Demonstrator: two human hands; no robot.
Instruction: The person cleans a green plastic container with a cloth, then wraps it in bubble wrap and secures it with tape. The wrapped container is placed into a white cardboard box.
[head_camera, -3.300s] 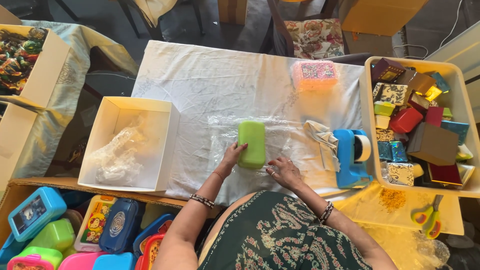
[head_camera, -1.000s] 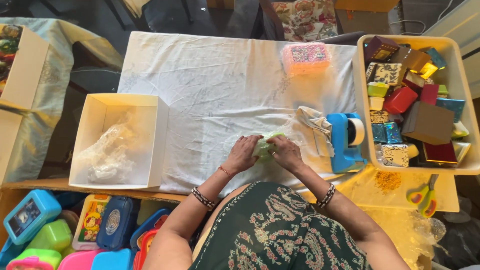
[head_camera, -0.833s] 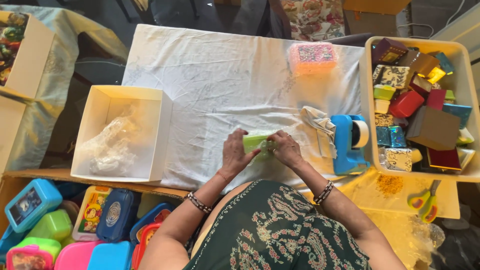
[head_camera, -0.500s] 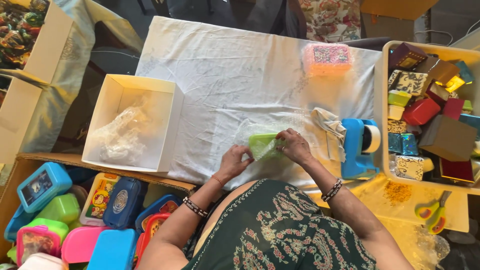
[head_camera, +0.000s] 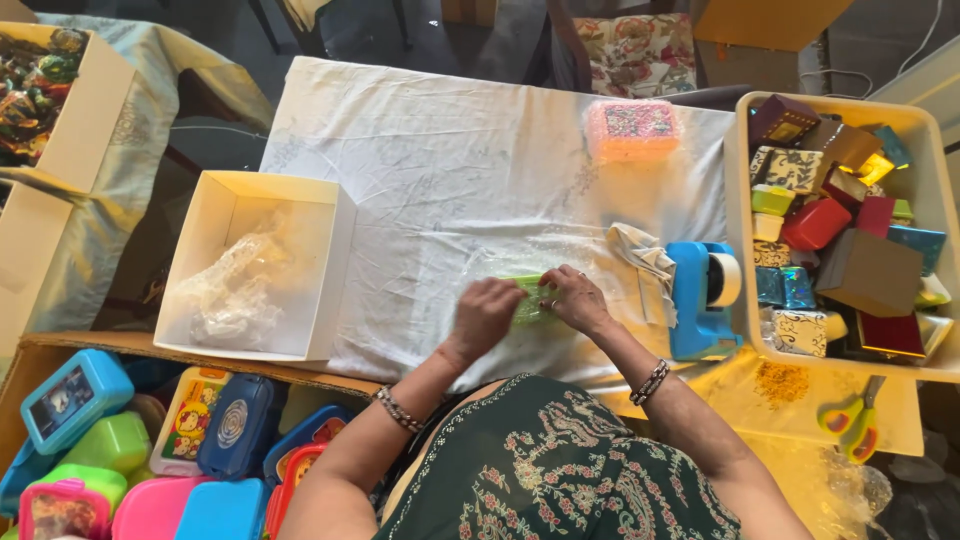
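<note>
Two hands, left hand (head_camera: 483, 316) and right hand (head_camera: 574, 299), each close a grip on one green box (head_camera: 527, 300) wrapped in clear film, on the white-clothed table (head_camera: 450, 150). Around: one white carton (head_camera: 255, 265), one blue tape dispenser (head_camera: 702, 298), one pink box (head_camera: 633, 128).

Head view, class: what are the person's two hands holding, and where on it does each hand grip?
A green box: the left hand covers its left end, the right hand its right end, over a clear plastic sheet.
</note>
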